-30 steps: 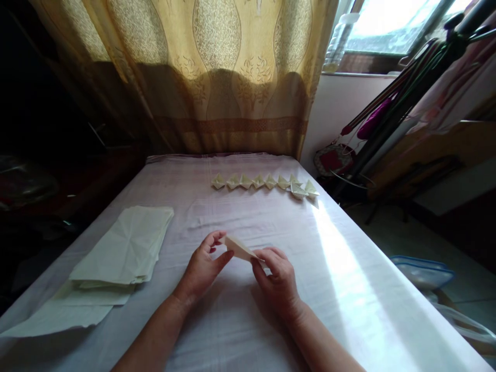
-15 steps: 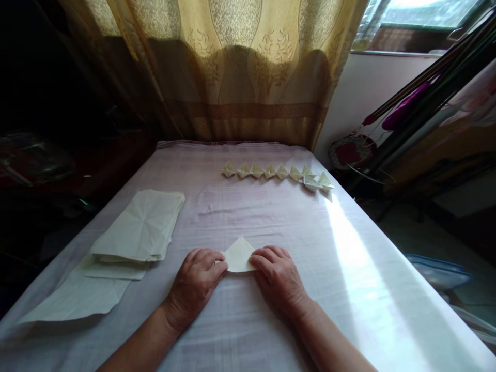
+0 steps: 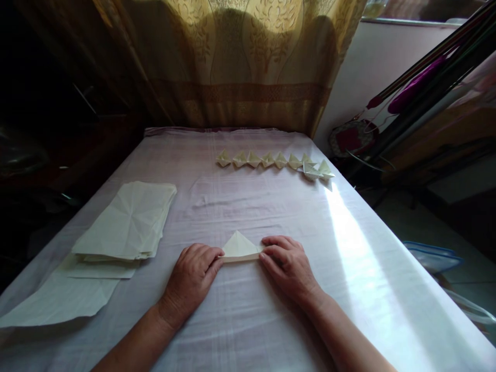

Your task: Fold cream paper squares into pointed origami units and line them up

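Observation:
Between my two hands is a small cream sheet of folded paper point(image 3: 239, 245), its peak pointing away from me and a narrow strip turned up along the near edge. My left hand point(image 3: 197, 271) pinches its left end between thumb and fingers. At the right end, my right hand point(image 3: 287, 266) grips the strip, fingers curled over it. Both hands rest low over the cloth. The corners under the fingertips are hidden.
A stack of creased paper sheets point(image 3: 126, 219) lies at the left, over a looser sheet point(image 3: 65, 299). Several folded paper boats point(image 3: 267, 159) stand in a row at the far right of the cloth-covered table point(image 3: 232, 330). A curtain point(image 3: 232, 62) hangs behind.
The paper's near edge now shows a turned-up strip. My right hand has shifted slightly right, its fingers more curled. The view has tipped down a little.

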`<state>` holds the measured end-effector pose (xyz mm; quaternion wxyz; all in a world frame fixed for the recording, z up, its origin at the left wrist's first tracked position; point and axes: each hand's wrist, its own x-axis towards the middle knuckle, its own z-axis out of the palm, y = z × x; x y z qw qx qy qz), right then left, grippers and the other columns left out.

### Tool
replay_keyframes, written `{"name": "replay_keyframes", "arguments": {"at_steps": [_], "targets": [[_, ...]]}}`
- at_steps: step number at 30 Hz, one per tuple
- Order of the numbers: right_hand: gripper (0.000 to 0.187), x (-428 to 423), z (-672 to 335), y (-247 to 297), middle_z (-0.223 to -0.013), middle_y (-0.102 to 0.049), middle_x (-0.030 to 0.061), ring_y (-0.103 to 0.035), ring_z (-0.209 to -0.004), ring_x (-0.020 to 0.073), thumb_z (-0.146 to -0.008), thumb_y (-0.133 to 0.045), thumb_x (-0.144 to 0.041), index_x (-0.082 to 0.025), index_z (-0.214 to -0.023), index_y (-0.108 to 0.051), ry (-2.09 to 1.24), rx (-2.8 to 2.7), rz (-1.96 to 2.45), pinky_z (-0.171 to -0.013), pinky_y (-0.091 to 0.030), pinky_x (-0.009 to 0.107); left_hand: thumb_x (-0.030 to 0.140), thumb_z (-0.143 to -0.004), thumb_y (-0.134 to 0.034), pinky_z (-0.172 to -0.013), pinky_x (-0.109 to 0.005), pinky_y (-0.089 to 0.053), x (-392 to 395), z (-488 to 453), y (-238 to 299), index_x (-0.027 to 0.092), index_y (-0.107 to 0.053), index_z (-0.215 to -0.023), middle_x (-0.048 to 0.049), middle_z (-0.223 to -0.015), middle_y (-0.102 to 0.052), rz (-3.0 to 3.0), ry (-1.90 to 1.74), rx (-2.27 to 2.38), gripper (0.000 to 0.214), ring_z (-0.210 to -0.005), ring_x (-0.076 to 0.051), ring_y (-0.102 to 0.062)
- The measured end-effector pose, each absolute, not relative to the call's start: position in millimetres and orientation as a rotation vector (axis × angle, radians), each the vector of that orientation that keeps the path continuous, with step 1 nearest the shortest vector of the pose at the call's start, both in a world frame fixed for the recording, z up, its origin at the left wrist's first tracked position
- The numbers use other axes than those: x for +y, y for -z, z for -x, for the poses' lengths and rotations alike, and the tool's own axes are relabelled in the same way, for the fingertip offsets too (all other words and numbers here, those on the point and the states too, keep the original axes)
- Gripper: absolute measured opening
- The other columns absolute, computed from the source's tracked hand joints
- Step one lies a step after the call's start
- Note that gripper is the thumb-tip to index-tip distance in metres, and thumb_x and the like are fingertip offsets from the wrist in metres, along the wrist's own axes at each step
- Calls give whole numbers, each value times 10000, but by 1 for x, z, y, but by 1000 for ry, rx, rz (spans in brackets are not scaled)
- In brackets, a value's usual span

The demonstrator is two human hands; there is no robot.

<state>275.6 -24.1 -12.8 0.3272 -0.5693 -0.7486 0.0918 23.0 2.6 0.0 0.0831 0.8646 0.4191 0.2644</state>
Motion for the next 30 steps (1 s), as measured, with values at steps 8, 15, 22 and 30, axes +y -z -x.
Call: {"name": "replay_keyframes", "arguments": {"at_steps": [8,15,22,30], "targets": [[175,-12,-273,12,-980,-694,34,-609,-933,210,-889,-606,-267,-221,-722,-631,-206,-1961,1506,-845,-395,380,269,-969,-474,-785,-353,-449,5,-26,3,196,-619,-997,-29,-904,-701,-2539,-760,1367,165,-845,-205,-621],[193,-12,-268,13,-962,-681,30,-593,-931,210,-886,-601,-263,-216,-699,-597,-152,-1946,1590,-863,-376,378,275,-963,-473,-795,-369,-440,6,-28,5,201,-613,-1034,-39,-947,-704,-2547,-684,1458,173,-863,-221,-614],[210,-12,-267,13,-960,-675,35,-591,-928,208,-891,-591,-287,-217,-693,-586,-135,-1941,1614,-855,-375,370,274,-956,-493,-802,-370,-437,6,-29,4,199,-609,-1062,-40,-953,-707,-2553,-668,1487,175,-864,-223,-618],[201,-13,-268,13,-961,-674,35,-594,-925,207,-889,-593,-287,-218,-701,-580,-150,-1938,1606,-859,-380,370,282,-963,-464,-807,-365,-442,6,-29,4,205,-613,-1077,-44,-967,-714,-2515,-676,1496,203,-869,-214,-622]]}}
